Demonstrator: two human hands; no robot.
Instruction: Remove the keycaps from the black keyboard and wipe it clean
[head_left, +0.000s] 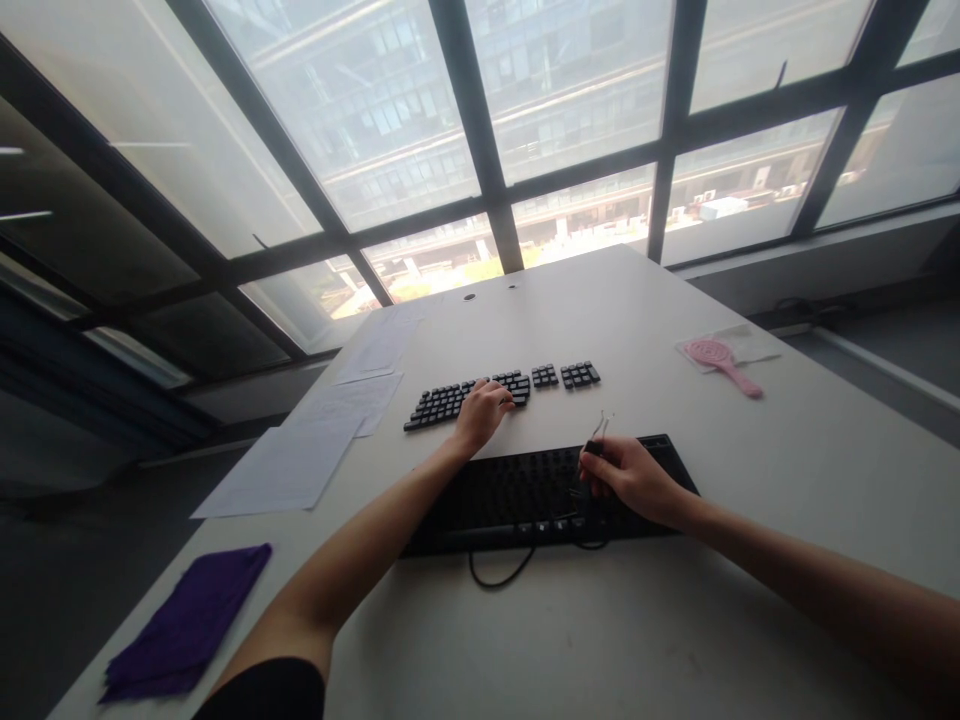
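My left hand reaches over loose black keycaps laid out in keyboard order on the table. Its fingers are curled together at the keycaps, and whatever is between them is hidden. A black keyboard base lies nearer to me, most of its keycaps off and a few left along the front row. Above its right part, my right hand grips a wire keycap puller by its dark handle, the wire prongs pointing up and away. Two small keycap groups sit right of the main block.
A purple cloth lies at the table's left edge, with several white paper sheets beyond it. At the right rests a pink round-headed object with a handle on a clear wrapper. The keyboard's cable loops out in front. Windows stand behind the white table.
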